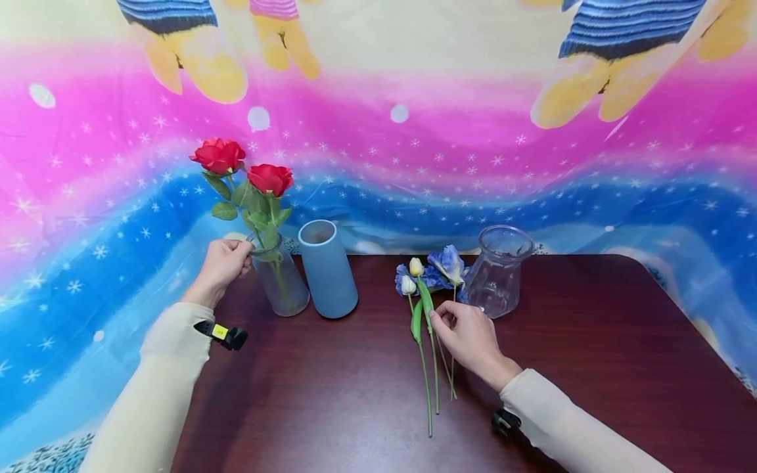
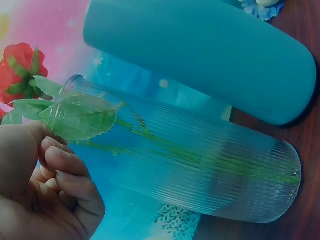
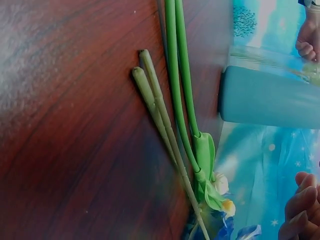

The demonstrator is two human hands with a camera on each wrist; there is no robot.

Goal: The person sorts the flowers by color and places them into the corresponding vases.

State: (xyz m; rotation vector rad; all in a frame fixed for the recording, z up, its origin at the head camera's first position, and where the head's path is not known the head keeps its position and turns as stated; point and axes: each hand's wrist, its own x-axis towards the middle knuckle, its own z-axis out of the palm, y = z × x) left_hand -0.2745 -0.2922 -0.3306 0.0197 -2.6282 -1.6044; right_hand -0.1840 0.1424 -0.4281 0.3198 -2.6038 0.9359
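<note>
My left hand pinches the rim of a clear ribbed glass vase with thumb and forefinger, the other fingers curled below. Two red roses with green leaves stand in that vase, their stems showing through the glass. My right hand hovers by the leaf of two pale tulips, fingers loosely bent and nothing visibly held. In the right wrist view its fingertips look apart from the stems. Blue flowers on brownish stems lie beside and partly under the tulips.
A blue-grey opaque vase stands upright just right of the rose vase. Behind the loose flowers, to the right, is a flared clear glass vase. All rest on a dark reddish wooden table, with a patterned cloth hanging behind.
</note>
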